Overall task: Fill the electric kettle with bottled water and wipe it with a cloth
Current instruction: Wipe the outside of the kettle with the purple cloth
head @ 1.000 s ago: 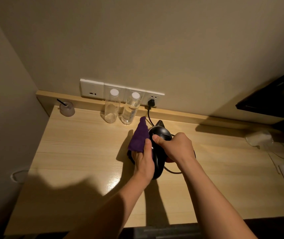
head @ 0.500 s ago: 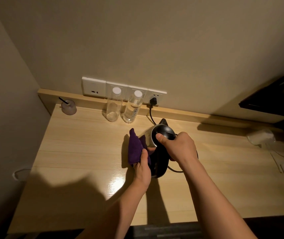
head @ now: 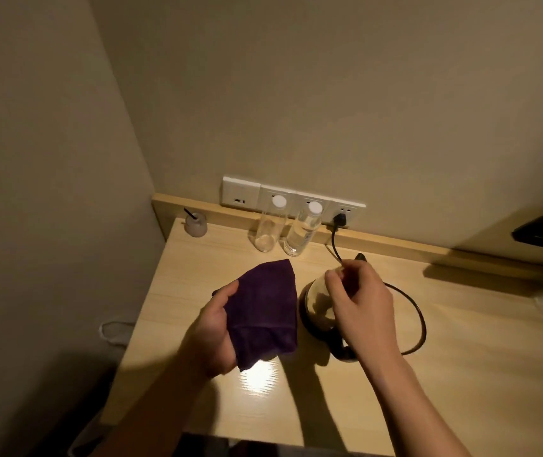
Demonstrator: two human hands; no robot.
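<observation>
- Cloth point(head: 265, 308): centre frame, soft, light; your left hand point(head: 214, 331) pinches its edge.
- Kettle point(head: 319, 311): right of centre, likely water-heavy, slick; your right hand point(head: 359, 301) curls over the top — hold unclear.

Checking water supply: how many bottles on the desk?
2. Both stand upright at the back of the desk below the wall sockets: left bottle looks nearly empty, right bottle beside it holds water. None seem hidden.

prob hotel rm: wood desk point(head: 461, 374) in corner, wall socket strip point(head: 291, 201), 2 water bottles point(head: 301, 230), kettle point(head: 317, 306).
</observation>
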